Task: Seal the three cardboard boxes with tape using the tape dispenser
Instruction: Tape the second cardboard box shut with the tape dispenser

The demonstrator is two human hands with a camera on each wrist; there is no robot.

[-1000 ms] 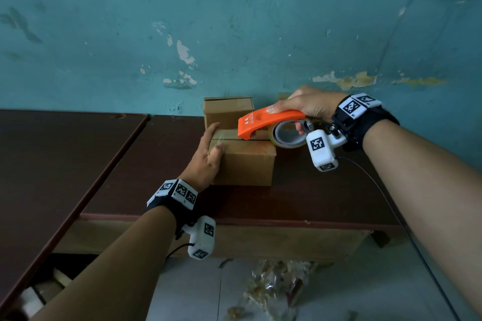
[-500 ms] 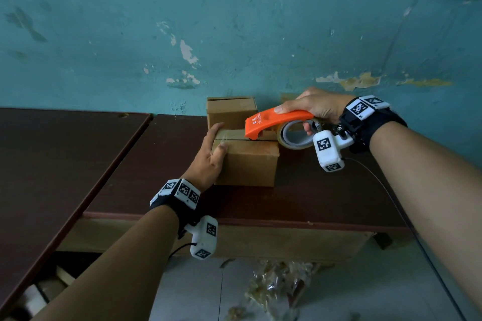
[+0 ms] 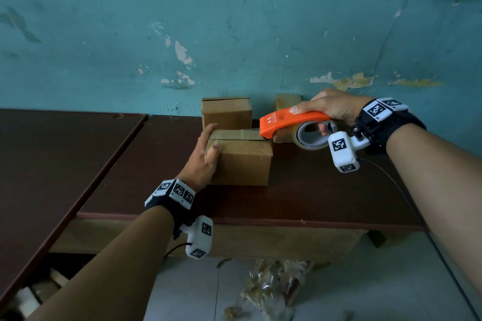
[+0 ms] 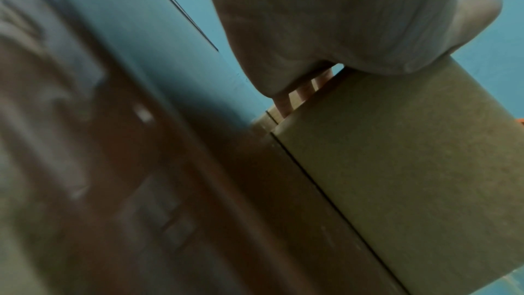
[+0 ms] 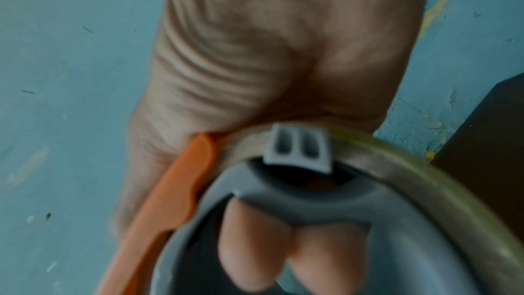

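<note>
A brown cardboard box sits on the dark wooden table, with a strip of clear tape along its top. My left hand holds its left end, fingers over the top edge and thumb on the front; the left wrist view shows the box under my palm. My right hand grips the orange tape dispenser, whose nose touches the box's top right edge. Fingers curl through the grey roll core. A second box stands behind, and a third box is partly hidden behind the dispenser.
The teal wall stands directly behind the boxes. A second dark table adjoins on the left. Crumpled plastic scraps lie on the floor below the table's front edge, and bare tabletop lies right of the near box.
The dispenser has travelled right along the top of the near box, from its middle to its right edge. My left hand has kept its hold on the left end.
</note>
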